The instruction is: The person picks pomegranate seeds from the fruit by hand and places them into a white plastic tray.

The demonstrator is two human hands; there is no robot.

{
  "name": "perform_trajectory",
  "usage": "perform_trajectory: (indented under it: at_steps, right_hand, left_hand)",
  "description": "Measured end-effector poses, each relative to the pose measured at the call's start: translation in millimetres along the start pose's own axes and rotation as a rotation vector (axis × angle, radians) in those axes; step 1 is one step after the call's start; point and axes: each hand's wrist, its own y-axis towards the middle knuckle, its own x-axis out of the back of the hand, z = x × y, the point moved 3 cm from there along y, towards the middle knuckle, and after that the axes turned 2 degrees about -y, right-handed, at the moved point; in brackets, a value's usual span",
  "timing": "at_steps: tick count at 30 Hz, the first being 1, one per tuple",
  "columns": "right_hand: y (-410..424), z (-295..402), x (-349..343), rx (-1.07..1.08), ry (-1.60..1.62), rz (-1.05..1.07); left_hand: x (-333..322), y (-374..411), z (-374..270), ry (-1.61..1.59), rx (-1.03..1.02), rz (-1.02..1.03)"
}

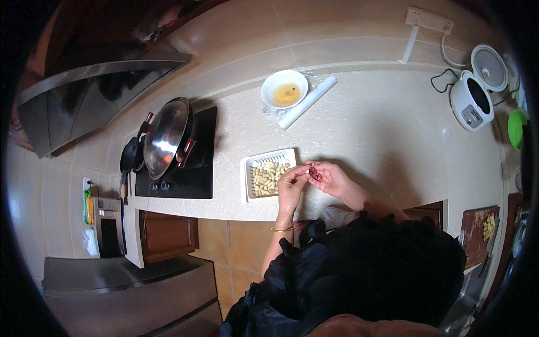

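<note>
A white slatted plastic basket (245,179) sits on the counter, with unshelled peanuts (265,179) spread over its bottom. Just past its right side, my two hands meet above the counter's front part. My left hand (291,185), gold bangle on the wrist, overlaps the basket's right edge and pinches a small pale piece, apparently a peanut, between thumb and fingers. Several dark red peanut kernels (315,173) lie in the curled fingers of my right hand (332,180). The fingertips nearly touch, so part of the pinched piece is hidden.
Behind the basket are a white bowl (269,86) of yellowish liquid and a roll of plastic wrap (307,102). A lidded wok (167,139) stands on the black cooktop (205,168) at left. An open rice cooker (465,101) is at right, a cutting board (473,240) near the sink.
</note>
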Motion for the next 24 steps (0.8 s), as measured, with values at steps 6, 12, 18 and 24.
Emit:
perform_trajectory:
  at_steps: [6,12,18,24]
  right_hand:
    - [4,2,23,0.000,0.035,-0.096]
    - [2,15,63,0.194,-0.207,-0.142]
    - [-14,37,63,0.254,-0.169,-0.335]
    - [-14,36,43,0.113,-0.120,-0.203]
  left_hand:
    - [-10,9,13,-0.215,0.113,0.031]
    - [-25,25,46,-0.151,0.155,0.139]
    - [-39,22,65,0.195,-0.020,0.173]
    - [-20,7,6,0.547,-0.207,0.008]
